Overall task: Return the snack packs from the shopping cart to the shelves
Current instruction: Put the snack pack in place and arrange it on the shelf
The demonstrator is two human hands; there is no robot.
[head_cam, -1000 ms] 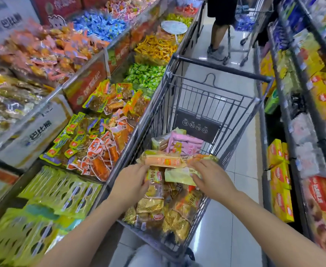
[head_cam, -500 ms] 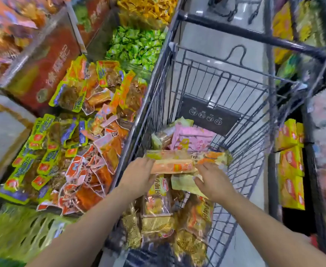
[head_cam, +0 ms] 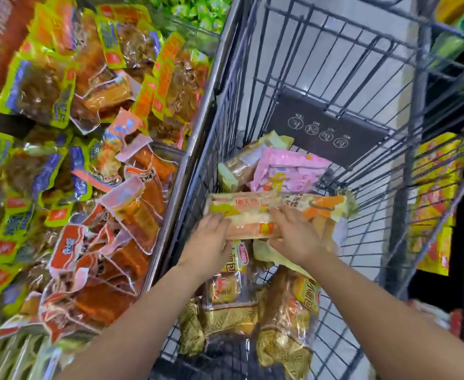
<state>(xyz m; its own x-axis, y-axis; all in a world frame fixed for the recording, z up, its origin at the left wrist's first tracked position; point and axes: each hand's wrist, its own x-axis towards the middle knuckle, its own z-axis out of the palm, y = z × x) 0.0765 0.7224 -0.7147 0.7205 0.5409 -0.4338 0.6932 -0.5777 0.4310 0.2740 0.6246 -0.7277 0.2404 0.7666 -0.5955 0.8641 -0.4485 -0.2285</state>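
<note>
Now closer than half a second ago | left hand (head_cam: 211,237) and right hand (head_cam: 296,234) keep gripping a long orange-and-yellow snack pack (head_cam: 255,215), fingers curled over it, mid-frame inside the shopping cart (head_cam: 362,86) | gold packs (head_cam: 285,319) below, pink pack (head_cam: 288,171) beyond | shelf bin of orange packs (head_cam: 132,215) left, past the cart's wire wall

Both hands (head_cam: 255,237) now closer on orange pack (head_cam: 252,215)
</note>
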